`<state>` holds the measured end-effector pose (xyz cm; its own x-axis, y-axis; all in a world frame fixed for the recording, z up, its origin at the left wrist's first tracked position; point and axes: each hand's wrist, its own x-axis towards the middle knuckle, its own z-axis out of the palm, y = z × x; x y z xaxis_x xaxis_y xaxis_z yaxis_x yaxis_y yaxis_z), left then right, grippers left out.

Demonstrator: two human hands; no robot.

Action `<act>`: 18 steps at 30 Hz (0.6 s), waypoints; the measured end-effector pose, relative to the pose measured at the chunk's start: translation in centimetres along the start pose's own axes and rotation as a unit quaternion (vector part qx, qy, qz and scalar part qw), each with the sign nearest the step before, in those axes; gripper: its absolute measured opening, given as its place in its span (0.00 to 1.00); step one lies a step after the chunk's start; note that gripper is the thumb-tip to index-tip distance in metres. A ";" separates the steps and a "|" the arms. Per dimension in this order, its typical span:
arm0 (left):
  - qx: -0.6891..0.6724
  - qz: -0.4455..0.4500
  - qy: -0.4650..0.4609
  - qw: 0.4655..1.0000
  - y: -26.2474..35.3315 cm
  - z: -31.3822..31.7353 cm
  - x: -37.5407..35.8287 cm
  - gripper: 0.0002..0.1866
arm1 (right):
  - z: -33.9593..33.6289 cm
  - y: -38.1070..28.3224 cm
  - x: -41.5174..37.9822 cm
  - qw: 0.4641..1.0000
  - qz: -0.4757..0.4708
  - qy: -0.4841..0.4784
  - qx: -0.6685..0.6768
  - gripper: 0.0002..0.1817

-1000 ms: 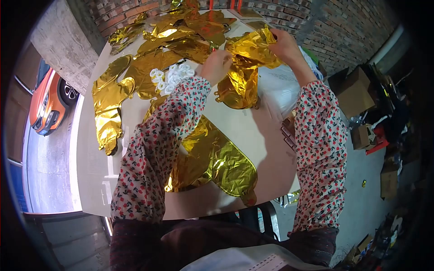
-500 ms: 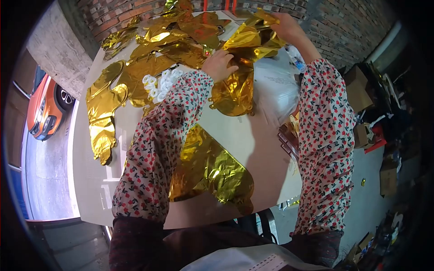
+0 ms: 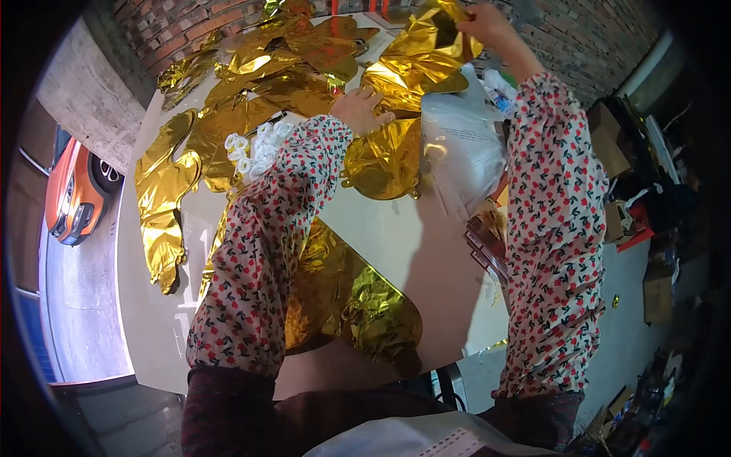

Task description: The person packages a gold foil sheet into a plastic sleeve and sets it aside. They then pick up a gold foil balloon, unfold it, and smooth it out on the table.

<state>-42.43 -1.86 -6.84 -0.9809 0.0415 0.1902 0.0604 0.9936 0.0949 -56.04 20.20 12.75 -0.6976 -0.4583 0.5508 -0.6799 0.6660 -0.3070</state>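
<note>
In the head view, the right hand (image 3: 487, 27) is lifting higher than it was a second ago, pinching the top edge of a crumpled gold foil balloon (image 3: 415, 65) and drawing it up and away from the table (image 3: 426, 251). The foil is now hanging below that hand, stretched down toward the left hand (image 3: 358, 110), which has sunk a little and is lying loosely curled, fingers part open, on the lower part of the same balloon, pressing it rather than clenching it. I judge that the pull is straightening the foil out between the two hands. Just left of the left hand a cluster of small white rings (image 3: 255, 145) is lying beside more gold balloons (image 3: 259, 76). Under the right forearm a white plastic bag (image 3: 461, 148) is sitting.
</note>
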 end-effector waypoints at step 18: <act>-0.596 -0.071 0.090 0.795 -0.5 -0.3 -2.9 0.36 | -18.8 -16.8 -9.5 0.971 -0.184 0.132 0.075 0.09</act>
<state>-39.51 -2.49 -7.14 -0.9577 -0.1835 0.2215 0.1894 0.1771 0.9658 -33.73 24.42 27.24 -0.3333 -0.4689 0.8180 -0.9110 0.3835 -0.1514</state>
